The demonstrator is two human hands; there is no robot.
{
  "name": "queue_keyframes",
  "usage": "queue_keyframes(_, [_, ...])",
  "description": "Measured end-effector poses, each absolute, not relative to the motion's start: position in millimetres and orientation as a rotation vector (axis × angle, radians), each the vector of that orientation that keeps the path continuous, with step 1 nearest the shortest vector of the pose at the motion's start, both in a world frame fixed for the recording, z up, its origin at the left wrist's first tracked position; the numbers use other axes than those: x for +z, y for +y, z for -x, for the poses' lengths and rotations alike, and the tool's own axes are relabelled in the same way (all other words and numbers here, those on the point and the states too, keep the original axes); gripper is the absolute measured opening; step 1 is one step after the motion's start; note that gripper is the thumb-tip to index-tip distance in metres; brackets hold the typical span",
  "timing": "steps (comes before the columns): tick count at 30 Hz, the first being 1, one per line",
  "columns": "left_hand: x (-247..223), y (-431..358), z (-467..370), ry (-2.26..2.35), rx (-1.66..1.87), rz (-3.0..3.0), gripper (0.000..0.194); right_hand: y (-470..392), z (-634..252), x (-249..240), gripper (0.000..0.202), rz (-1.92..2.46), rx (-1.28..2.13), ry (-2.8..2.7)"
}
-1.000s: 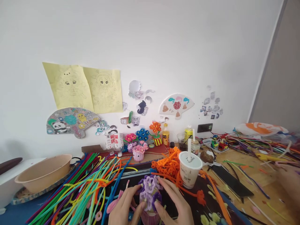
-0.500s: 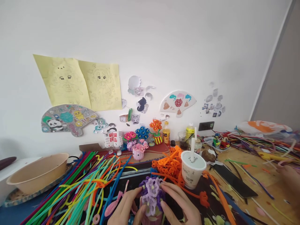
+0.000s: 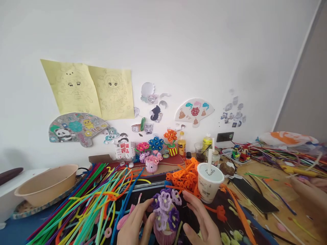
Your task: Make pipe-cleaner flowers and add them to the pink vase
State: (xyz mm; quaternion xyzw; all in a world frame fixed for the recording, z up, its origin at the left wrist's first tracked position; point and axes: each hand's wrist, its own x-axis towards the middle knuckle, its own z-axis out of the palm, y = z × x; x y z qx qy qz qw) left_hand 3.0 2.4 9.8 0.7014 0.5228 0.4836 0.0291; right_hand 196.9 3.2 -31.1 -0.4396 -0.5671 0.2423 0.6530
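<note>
A small pot of purple and lilac pipe-cleaner flowers [image 3: 165, 200] stands upright on the dark mat in front of me, its ribbed pink-purple pot [image 3: 165, 237] showing below the petals. On its left side, my left hand [image 3: 136, 223] has thumb and forefinger bent against the petals; its other fingers are partly hidden. My right hand [image 3: 201, 221] is just right of the bouquet, fingers apart, holding nothing. A pink pipe-cleaner piece [image 3: 125, 219] lies by my left hand.
Loose pipe cleaners [image 3: 97, 197] spread over the left side. Orange pipe-cleaner pieces [image 3: 186, 177] lie beside a lidded cup with a straw [image 3: 209, 182]. Finished flower pots [image 3: 152, 163] and bottles stand along the wall. Another person's hand [image 3: 310, 194] is at the far right.
My right hand has come off the petals and moved right, its fingers spreading. My left hand stays at the bouquet. The view has shifted slightly.
</note>
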Motion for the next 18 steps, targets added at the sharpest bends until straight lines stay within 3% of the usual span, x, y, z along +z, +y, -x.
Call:
queue_keyframes(3, [15,1,1,1.643,1.477,-2.186,0.029,9,-194,-49,0.077,0.955,0.598,-1.336])
queue_keyframes(6, [19,0,2,1.665,1.509,-2.139,0.028,12,-185,-63,0.085,1.048,0.544,-1.375])
queue_keyframes(10, [18,-1,0,1.665,1.597,-1.962,0.029,10,-170,-57,0.079,1.188,0.531,-1.415])
queue_keyframes(18, [18,-1,-3,1.624,1.635,-1.846,0.03,13,-167,-26,0.06,1.201,0.82,-1.461])
